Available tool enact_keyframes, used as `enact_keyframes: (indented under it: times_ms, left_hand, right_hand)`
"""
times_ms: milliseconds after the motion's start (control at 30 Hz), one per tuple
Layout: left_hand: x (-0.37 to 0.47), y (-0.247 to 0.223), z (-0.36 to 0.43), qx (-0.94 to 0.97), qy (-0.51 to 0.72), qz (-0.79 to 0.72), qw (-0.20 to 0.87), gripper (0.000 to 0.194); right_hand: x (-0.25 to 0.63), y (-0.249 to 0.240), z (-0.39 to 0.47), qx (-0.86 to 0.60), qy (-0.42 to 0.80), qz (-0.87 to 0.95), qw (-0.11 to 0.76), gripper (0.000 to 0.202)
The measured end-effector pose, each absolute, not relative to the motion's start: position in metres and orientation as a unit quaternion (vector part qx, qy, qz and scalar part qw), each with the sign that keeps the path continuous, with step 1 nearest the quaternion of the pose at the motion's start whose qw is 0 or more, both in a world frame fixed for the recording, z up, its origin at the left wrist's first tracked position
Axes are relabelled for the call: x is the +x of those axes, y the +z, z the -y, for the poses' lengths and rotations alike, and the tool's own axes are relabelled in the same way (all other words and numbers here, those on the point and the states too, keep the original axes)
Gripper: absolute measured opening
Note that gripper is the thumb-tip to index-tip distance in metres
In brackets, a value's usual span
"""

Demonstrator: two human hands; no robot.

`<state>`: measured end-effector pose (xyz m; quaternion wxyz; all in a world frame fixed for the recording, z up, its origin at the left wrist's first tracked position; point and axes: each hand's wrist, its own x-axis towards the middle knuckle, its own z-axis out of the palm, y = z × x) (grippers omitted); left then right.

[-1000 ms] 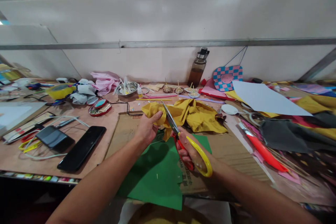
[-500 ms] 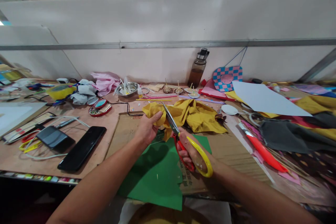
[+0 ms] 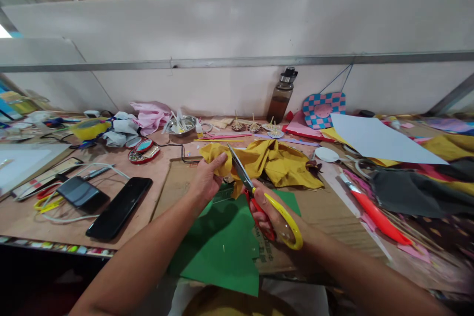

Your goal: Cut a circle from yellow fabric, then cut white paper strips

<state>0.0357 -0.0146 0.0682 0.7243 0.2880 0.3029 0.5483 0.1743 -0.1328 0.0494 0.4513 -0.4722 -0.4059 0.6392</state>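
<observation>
My left hand (image 3: 209,176) pinches the left part of a mustard-yellow cloth (image 3: 285,165) between thumb and fingers. In my right hand (image 3: 264,210) is a pair of scissors (image 3: 242,173) with one yellow and one red handle loop. The blades point up and to the left and lie against the cloth beside my left hand. Crumpled folds of the cloth spread rightward over a flat cardboard sheet (image 3: 326,224). Below both hands lies a green sheet (image 3: 218,252), partly shaded by them.
At left are a black phone (image 3: 120,207) and a power bank (image 3: 82,192) with a white cable. Toward the wall stand a metal bowl (image 3: 181,132) and a dark bottle (image 3: 281,96). A red-handled tool (image 3: 381,215), white paper (image 3: 385,140) and grey cloth (image 3: 407,192) lie at right.
The whole view has shifted slightly, with the table things a little further right. Both hands keep their hold, and the scissors stay at nearly the same place on the cloth.
</observation>
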Motion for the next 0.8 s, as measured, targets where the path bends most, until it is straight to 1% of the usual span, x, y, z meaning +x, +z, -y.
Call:
enact_keyframes:
  times_ms: [233,467,667,800]
  left_hand:
    - [0.0336,0.0667,0.0128,0.309,0.531,-0.308,0.727,0.033]
    - [0.0354,0.0672,0.0146,0.308,0.521,-0.309,0.734,0.032]
    - [0.0363,0.0679,0.0148,0.303,0.525,-0.303,0.735,0.031]
    - [0.0357,0.0678,0.015,0.304,0.524,-0.303,0.736,0.03]
  right_hand:
    - [0.1749,0.0479,0.1301,-0.471,0.648,0.38,0.462,0.073]
    - [0.1749,0.0455,0.1295,-0.471,0.65,0.376,0.463,0.074]
    - [0.1754,0.0445,0.1303,-0.46,0.639,0.395,0.472,0.067]
    - [0.1755,0.0472,0.1303,-0.466,0.641,0.4,0.46,0.072]
